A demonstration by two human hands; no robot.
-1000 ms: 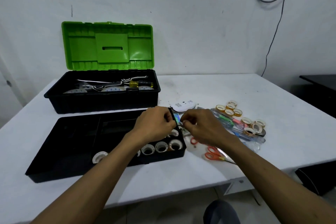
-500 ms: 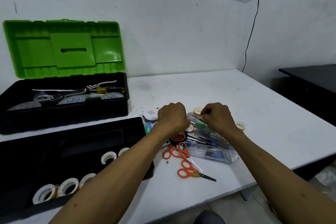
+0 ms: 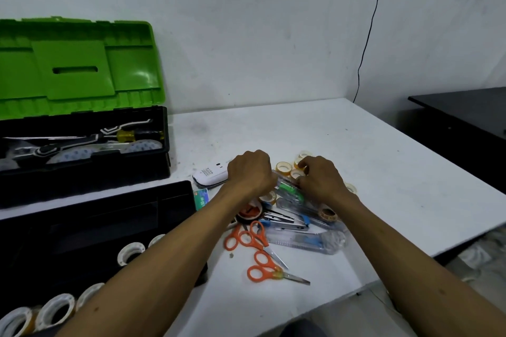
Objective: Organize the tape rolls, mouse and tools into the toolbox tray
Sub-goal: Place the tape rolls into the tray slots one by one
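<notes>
One green tool (image 3: 288, 189) — between left hand (image 3: 250, 172), right hand (image 3: 321, 181).

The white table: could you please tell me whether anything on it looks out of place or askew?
The white computer mouse lies upside down, label up. Clear plastic cutters, two orange-handled scissors and small tape rolls lie jumbled beside the black tray, criss-crossing. The left hand and right hand grip a green-cored cutter.

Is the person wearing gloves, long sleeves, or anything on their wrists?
No gloves: the left hand and the right hand are both bare. The forearms are bare too, with no sleeve showing all the way to the picture's edge. No watch, bracelet or ring shows on either side.
</notes>
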